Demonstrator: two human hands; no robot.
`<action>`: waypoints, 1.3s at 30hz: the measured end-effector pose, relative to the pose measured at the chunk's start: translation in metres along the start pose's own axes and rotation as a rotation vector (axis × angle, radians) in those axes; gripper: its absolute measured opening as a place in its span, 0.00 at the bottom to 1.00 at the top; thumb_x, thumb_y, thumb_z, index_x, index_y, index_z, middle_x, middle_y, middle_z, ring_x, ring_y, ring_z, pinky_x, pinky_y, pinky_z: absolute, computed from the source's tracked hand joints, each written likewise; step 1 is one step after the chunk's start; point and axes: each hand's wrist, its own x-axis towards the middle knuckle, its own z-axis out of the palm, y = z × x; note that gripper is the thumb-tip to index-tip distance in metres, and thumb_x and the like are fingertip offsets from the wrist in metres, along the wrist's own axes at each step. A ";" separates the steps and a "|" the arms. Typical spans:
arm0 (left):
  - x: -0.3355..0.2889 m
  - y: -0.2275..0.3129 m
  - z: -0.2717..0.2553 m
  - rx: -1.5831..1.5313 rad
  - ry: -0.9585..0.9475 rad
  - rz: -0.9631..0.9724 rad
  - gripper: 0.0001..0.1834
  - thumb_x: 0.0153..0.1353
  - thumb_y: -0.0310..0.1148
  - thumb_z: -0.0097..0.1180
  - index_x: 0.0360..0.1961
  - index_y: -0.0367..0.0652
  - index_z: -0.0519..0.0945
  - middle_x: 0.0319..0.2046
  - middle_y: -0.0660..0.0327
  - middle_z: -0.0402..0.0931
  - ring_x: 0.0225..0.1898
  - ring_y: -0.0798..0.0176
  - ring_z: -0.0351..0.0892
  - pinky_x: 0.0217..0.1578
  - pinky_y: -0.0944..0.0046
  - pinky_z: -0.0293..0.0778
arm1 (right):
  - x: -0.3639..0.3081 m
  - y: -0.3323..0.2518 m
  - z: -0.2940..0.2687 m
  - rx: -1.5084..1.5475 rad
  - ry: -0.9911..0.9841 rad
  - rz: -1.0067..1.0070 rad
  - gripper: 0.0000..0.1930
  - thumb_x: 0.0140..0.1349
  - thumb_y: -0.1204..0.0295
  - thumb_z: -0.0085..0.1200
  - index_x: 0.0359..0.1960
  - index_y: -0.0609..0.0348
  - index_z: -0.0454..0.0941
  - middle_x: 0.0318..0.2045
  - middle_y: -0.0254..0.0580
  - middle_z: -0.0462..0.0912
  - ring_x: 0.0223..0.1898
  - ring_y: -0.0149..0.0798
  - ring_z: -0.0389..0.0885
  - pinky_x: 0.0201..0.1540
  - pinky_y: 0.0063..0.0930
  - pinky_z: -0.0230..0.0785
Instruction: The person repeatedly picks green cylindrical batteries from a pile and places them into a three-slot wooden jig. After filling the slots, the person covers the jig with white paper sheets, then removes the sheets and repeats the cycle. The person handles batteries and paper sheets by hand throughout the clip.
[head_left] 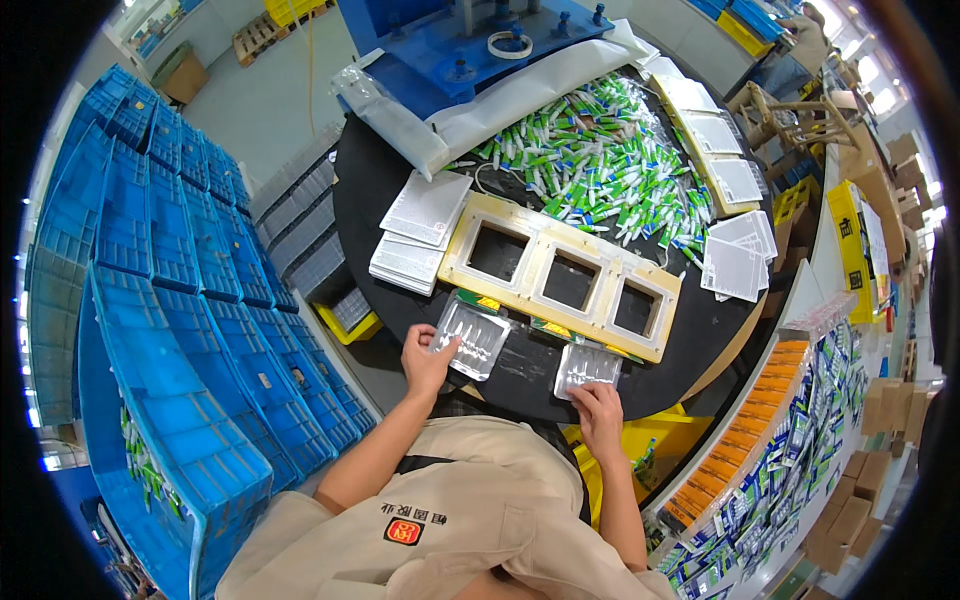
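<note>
My left hand is closed, its thumb and fingers on the near left edge of a clear plastic blister pack with a green and yellow strip at its far end. The lower edge of another clear blister pack is between the fingers of my right hand. Both packs are low over the black round table, just in front of a cream frame with three square openings. More green-edged packaging shows under the frame's near edge.
Small green and white tubes lie heaped behind the frame. Printed cards are stacked at its left, loose cards at its right. A blue machine stands behind. Blue crates rise at left; an orange-lined carton row stands at right.
</note>
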 end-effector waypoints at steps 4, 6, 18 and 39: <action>0.011 0.016 0.013 0.361 0.121 0.294 0.26 0.45 0.34 0.80 0.41 0.39 0.76 0.36 0.58 0.77 0.38 0.56 0.77 0.43 0.56 0.74 | 0.007 0.001 0.006 -0.053 -0.080 -0.040 0.16 0.54 0.81 0.62 0.45 0.55 0.84 0.40 0.41 0.80 0.44 0.50 0.78 0.47 0.41 0.72; 0.003 0.020 0.017 0.532 0.226 0.446 0.26 0.44 0.35 0.80 0.39 0.39 0.77 0.38 0.56 0.77 0.41 0.51 0.76 0.48 0.53 0.72 | 0.008 0.001 0.006 -0.063 -0.058 -0.065 0.16 0.54 0.81 0.63 0.45 0.55 0.84 0.41 0.41 0.80 0.45 0.50 0.78 0.47 0.40 0.72; 0.020 0.053 -0.028 0.686 -0.728 1.084 0.32 0.52 0.54 0.70 0.55 0.48 0.84 0.57 0.60 0.80 0.62 0.54 0.76 0.70 0.42 0.62 | 0.032 0.017 -0.022 0.095 -0.307 -0.005 0.11 0.52 0.75 0.70 0.39 0.56 0.89 0.34 0.40 0.83 0.39 0.46 0.83 0.42 0.36 0.77; 0.022 0.053 -0.020 0.670 -0.660 1.161 0.14 0.52 0.34 0.70 0.42 0.47 0.87 0.44 0.61 0.83 0.46 0.55 0.82 0.49 0.55 0.75 | 0.007 -0.001 -0.006 -0.222 0.071 -0.291 0.13 0.54 0.78 0.59 0.42 0.64 0.83 0.36 0.43 0.81 0.38 0.45 0.81 0.39 0.35 0.73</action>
